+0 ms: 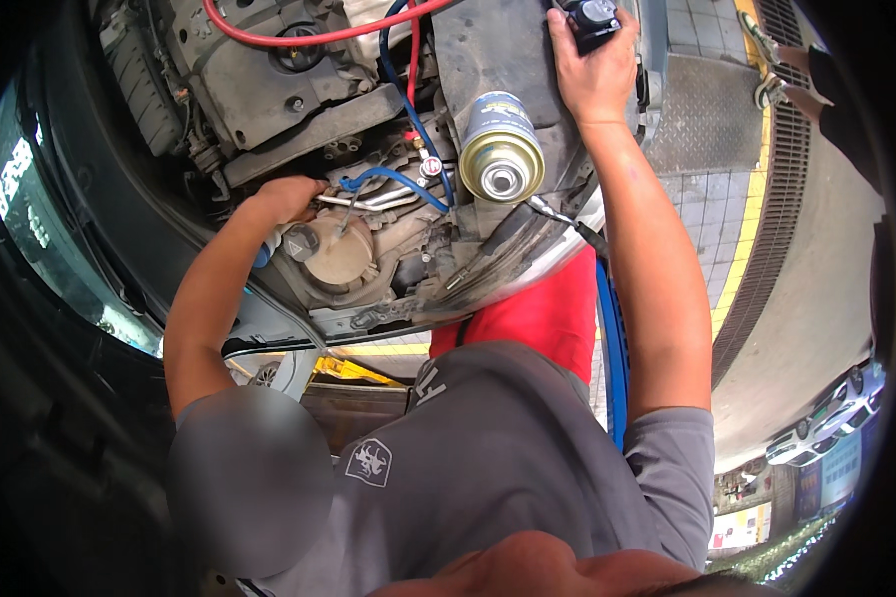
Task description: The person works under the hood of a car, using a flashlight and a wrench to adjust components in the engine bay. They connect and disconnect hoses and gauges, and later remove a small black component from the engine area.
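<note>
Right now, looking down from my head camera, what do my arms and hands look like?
Your left hand and right hand are gloveless, and no watch or bracelet shows on either forearm. Your right sleeve is short, grey and plain where visible; a blur obscures the left one.

I log the open engine bay [398,264] as the carrier: dusty engine cover [254,90] at upper left, with a round dark cap [299,52] in it, and a flat dark panel [483,50] at upper middle. At that panel's near end I have a blue-and-gold can [501,124], silver end facing me, standing or lying I can't tell; just beside it, a metal tool [560,216] with a black handle reaches across the bay's pale edge. I trace a red hose [319,40] over the cover, a blue hose [423,129] along the panel's left side.
</note>
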A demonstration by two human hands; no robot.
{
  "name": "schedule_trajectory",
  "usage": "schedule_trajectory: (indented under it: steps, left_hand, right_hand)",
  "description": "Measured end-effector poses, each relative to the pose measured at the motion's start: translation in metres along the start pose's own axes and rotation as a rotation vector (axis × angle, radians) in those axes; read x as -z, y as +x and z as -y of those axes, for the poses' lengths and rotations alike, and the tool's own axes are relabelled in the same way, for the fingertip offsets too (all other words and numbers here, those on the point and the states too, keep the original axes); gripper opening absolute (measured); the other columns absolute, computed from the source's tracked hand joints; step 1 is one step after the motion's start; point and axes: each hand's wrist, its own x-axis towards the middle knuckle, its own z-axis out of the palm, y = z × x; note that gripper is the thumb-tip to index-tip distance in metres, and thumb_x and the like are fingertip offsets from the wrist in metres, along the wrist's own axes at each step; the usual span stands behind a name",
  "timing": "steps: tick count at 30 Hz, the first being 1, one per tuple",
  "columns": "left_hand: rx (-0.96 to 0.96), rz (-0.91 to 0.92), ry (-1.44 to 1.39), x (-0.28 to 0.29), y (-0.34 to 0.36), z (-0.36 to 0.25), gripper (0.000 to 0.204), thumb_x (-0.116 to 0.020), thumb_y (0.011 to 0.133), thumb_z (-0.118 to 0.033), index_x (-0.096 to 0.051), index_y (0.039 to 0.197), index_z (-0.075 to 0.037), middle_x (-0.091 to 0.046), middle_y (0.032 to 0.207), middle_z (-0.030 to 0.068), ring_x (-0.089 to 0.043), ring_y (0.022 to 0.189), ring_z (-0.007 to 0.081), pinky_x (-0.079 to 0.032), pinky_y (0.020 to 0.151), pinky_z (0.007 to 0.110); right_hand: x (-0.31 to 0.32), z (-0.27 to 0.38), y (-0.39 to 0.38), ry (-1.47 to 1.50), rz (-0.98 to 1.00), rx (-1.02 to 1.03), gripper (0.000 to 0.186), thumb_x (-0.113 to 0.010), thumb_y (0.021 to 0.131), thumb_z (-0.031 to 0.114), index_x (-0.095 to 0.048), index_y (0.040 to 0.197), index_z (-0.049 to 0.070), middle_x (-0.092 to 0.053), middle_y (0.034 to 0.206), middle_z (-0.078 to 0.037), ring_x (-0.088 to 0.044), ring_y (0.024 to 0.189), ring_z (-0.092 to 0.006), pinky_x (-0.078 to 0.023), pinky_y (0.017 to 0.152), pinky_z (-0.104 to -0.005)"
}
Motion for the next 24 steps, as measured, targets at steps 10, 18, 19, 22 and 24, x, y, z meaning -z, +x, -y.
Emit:
schedule_trajectory:
  steps: [10, 18, 19, 22, 24]
  left_hand:
    - [0.067, -0.125, 0.046, -0.005, 0.001, -0.009, 0.04, -0.072, 0.085, -0.018, -0.06, 0.123, -0.013, -0.07, 0.105, 0.0149, -0.066, 0.101, 0.0369, -0.055, 0.082, 0.048]
    - [0.115, -0.175, 0.151, -0.012, 0.004, -0.006, 0.036, -0.068, 0.09, -0.017, -0.061, 0.124, -0.014, -0.073, 0.099, 0.0151, -0.069, 0.095, 0.0375, -0.056, 0.075, 0.049]
    - [0.116, -0.171, 0.155, -0.016, 0.004, -0.006, 0.034, -0.064, 0.09, -0.012, -0.061, 0.123, -0.014, -0.073, 0.097, 0.0153, -0.07, 0.093, 0.0379, -0.057, 0.073, 0.049]
    - [0.133, -0.164, 0.177, -0.012, 0.002, -0.008, 0.034, -0.069, 0.086, -0.012, -0.062, 0.119, -0.012, -0.073, 0.098, 0.0137, -0.071, 0.094, 0.0365, -0.059, 0.074, 0.047]
    - [0.143, -0.161, 0.119, -0.012, 0.001, -0.009, 0.038, -0.07, 0.084, -0.012, -0.063, 0.122, -0.012, -0.072, 0.103, 0.0153, -0.07, 0.099, 0.036, -0.058, 0.079, 0.046]
  right_hand:
    - [0.0, -0.003, -0.002, -0.027, 0.015, -0.016, 0.069, -0.079, 0.085, 0.034, -0.048, 0.133, -0.006, -0.061, 0.119, -0.03, -0.06, 0.112, -0.045, -0.048, 0.098, -0.0453]
    - [0.002, -0.003, 0.0, -0.038, 0.041, -0.048, 0.075, -0.078, 0.086, 0.037, -0.046, 0.137, -0.007, -0.06, 0.123, -0.031, -0.059, 0.115, -0.0443, -0.047, 0.1, -0.0443]
    - [0.003, -0.002, 0.003, -0.014, 0.048, -0.066, 0.075, -0.078, 0.086, 0.037, -0.046, 0.138, -0.007, -0.06, 0.123, -0.031, -0.059, 0.116, -0.0442, -0.047, 0.1, -0.0444]
    - [0.001, -0.001, -0.001, -0.094, 0.026, -0.048, 0.075, -0.078, 0.086, 0.037, -0.046, 0.137, -0.006, -0.06, 0.123, -0.031, -0.059, 0.115, -0.0443, -0.047, 0.1, -0.0442]
    - [0.005, 0.002, -0.001, -0.044, 0.065, -0.089, 0.074, -0.078, 0.086, 0.037, -0.046, 0.137, -0.006, -0.059, 0.124, -0.031, -0.059, 0.116, -0.0444, -0.047, 0.1, -0.0448]
